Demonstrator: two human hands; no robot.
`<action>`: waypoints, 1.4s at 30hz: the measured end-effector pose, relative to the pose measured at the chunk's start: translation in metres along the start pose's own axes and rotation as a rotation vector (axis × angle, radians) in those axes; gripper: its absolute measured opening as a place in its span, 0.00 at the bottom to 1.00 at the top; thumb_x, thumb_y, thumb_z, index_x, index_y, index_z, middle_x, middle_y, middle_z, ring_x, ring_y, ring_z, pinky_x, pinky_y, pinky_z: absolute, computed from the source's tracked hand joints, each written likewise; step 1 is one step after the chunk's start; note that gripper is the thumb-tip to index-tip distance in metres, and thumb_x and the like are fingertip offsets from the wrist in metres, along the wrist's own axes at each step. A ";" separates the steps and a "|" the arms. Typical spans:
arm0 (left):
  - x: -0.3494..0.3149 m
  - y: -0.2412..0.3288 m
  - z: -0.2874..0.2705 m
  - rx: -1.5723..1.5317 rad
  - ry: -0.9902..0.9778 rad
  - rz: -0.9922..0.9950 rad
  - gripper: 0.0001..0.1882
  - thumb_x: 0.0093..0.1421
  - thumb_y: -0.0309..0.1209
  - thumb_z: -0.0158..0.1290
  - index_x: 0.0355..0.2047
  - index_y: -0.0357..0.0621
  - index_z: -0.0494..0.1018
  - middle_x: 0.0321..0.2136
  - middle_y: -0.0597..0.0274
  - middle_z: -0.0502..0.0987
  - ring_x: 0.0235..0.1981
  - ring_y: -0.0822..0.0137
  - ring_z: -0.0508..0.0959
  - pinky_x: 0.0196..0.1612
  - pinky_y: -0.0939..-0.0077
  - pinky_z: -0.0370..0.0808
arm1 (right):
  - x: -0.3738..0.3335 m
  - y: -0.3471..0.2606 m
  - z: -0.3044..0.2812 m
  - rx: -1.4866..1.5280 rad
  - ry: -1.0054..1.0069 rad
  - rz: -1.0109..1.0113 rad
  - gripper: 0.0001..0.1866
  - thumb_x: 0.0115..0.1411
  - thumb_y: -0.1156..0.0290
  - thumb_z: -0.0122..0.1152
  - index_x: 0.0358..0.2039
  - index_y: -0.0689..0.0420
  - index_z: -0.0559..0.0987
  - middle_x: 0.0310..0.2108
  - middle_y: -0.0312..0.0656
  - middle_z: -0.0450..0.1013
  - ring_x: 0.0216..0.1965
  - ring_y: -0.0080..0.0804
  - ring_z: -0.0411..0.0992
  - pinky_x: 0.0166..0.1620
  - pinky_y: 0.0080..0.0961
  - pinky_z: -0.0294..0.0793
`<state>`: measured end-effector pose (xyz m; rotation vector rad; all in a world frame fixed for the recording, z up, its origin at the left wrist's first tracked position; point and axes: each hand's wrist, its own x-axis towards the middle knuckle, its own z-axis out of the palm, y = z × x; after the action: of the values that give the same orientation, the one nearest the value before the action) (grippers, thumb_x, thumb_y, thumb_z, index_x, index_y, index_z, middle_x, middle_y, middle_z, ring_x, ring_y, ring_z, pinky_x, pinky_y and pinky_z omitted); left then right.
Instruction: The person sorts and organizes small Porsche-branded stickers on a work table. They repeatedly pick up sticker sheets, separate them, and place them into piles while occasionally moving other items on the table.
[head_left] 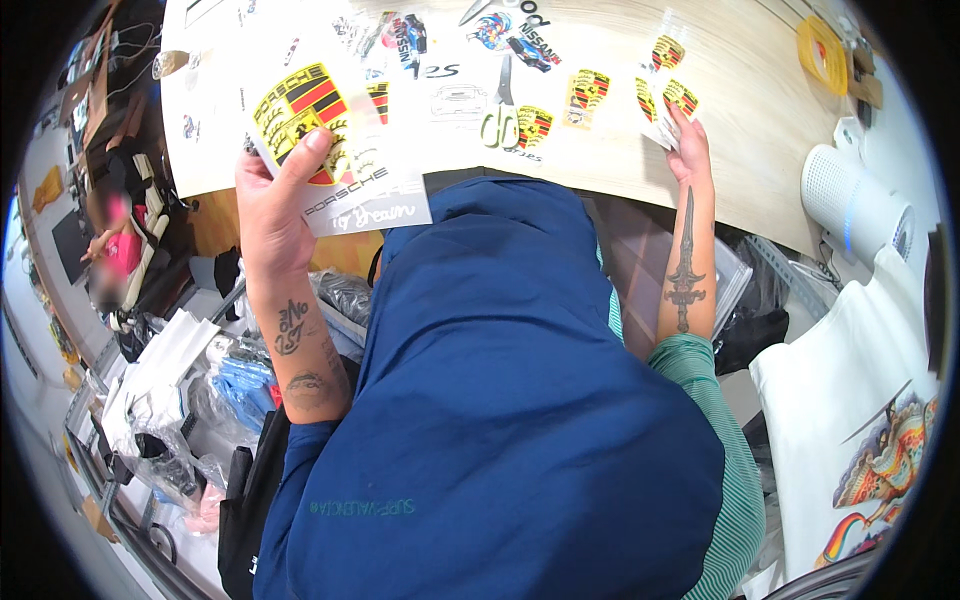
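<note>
My left hand pinches a stack of white print sheets, thumb on top. The uppermost sheet bears a large yellow, red and black crest, and a pale sheet with lettering juts out below it. Over the table's right part, my right hand grips small cut film pieces with similar crest prints, its fingers closed around their lower end. Between the hands lies a pair of scissors with pale green handles, blades pointing away. A crest cutout touches the scissors' side, and another crest print lies farther right.
More colourful printed cutouts are spread over the light wooden table. At its right stand a yellow tape roll and a white perforated cylinder. Plastic-bagged clothes lie lower left. A person in pink is farther left.
</note>
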<state>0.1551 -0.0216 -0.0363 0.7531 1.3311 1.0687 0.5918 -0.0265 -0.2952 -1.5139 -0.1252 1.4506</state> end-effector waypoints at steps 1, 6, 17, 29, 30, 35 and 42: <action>0.000 0.000 -0.001 0.016 0.022 0.009 0.18 0.59 0.23 0.56 0.49 0.34 0.69 0.41 0.54 0.78 0.37 0.68 0.81 0.36 0.77 0.81 | 0.003 -0.003 -0.004 -0.058 0.003 0.019 0.16 0.63 0.70 0.59 0.50 0.61 0.73 0.44 0.42 0.76 0.42 0.32 0.76 0.45 0.29 0.78; 0.005 0.003 -0.005 -0.048 0.053 0.025 0.16 0.57 0.23 0.59 0.45 0.33 0.72 0.37 0.53 0.80 0.34 0.69 0.82 0.35 0.76 0.81 | -0.003 0.003 0.000 -0.095 -0.103 0.023 0.17 0.62 0.71 0.59 0.51 0.63 0.72 0.46 0.44 0.75 0.44 0.31 0.75 0.46 0.29 0.77; 0.012 -0.002 -0.027 0.018 0.101 0.025 0.18 0.59 0.24 0.57 0.49 0.34 0.70 0.41 0.54 0.79 0.38 0.69 0.81 0.40 0.74 0.79 | -0.009 -0.003 -0.039 -0.052 -0.003 -0.093 0.18 0.62 0.71 0.59 0.51 0.64 0.71 0.46 0.46 0.75 0.43 0.31 0.76 0.45 0.28 0.77; 0.014 -0.006 -0.007 0.023 0.011 -0.058 0.17 0.58 0.24 0.57 0.48 0.35 0.71 0.40 0.56 0.79 0.36 0.70 0.81 0.37 0.76 0.80 | -0.051 0.065 0.031 -0.057 -0.152 0.044 0.18 0.62 0.69 0.60 0.50 0.60 0.73 0.44 0.40 0.76 0.41 0.26 0.76 0.42 0.26 0.79; 0.012 -0.006 -0.006 0.019 0.005 -0.061 0.17 0.58 0.24 0.57 0.48 0.35 0.71 0.40 0.56 0.79 0.37 0.70 0.81 0.38 0.76 0.80 | -0.049 0.083 0.039 -0.050 -0.204 0.065 0.17 0.62 0.69 0.60 0.49 0.61 0.74 0.44 0.41 0.77 0.41 0.26 0.76 0.43 0.25 0.77; 0.004 -0.007 0.003 0.020 -0.015 -0.057 0.18 0.58 0.23 0.57 0.49 0.34 0.70 0.40 0.54 0.79 0.38 0.68 0.81 0.40 0.74 0.80 | -0.055 0.118 0.072 -0.347 -0.151 -0.119 0.14 0.64 0.67 0.57 0.46 0.64 0.77 0.42 0.42 0.78 0.41 0.25 0.75 0.45 0.23 0.73; -0.004 -0.009 0.022 -0.002 -0.088 -0.070 0.17 0.53 0.25 0.63 0.42 0.32 0.74 0.35 0.55 0.81 0.33 0.70 0.81 0.38 0.76 0.80 | -0.053 0.116 0.063 -0.967 -0.146 -0.472 0.18 0.62 0.63 0.58 0.42 0.66 0.77 0.36 0.53 0.78 0.40 0.45 0.77 0.44 0.35 0.72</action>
<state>0.1786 -0.0256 -0.0401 0.7386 1.2720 0.9710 0.4651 -0.0847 -0.3244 -1.9165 -1.3340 1.1345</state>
